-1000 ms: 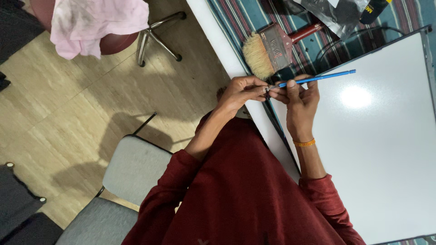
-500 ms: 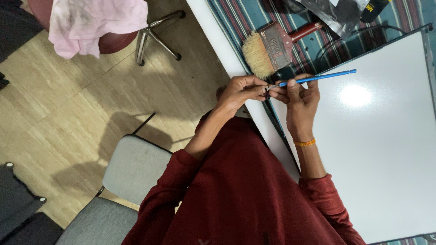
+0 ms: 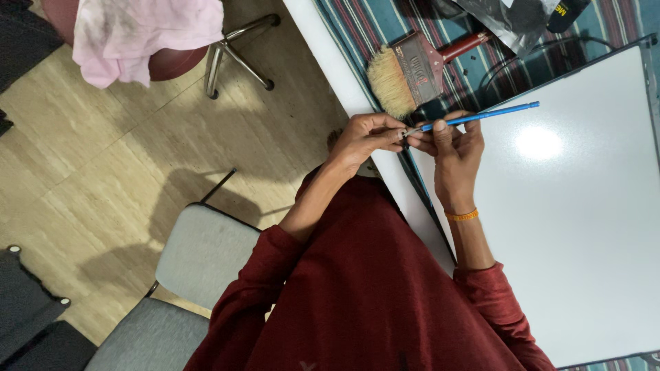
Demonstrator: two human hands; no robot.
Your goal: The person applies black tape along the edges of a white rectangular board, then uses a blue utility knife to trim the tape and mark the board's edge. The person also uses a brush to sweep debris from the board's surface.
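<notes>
Both hands are raised over the near edge of a white board (image 3: 577, 227), holding a thin blue paintbrush (image 3: 488, 115). My right hand (image 3: 455, 154), with an orange band on its wrist, grips the handle close to the metal ferrule. The fingers of my left hand (image 3: 368, 135) pinch the brush's tip end. The blue handle points away to the right, above the board. A wide flat brush (image 3: 412, 72) with pale bristles and a red handle lies just beyond my hands on a striped cloth (image 3: 357, 27).
A grey padded chair (image 3: 199, 254) stands at lower left on the wooden floor. A stool (image 3: 227, 48) with a pink cloth (image 3: 137, 31) draped over it is at upper left. Black cable and a dark plastic bag (image 3: 522, 17) lie beyond the board.
</notes>
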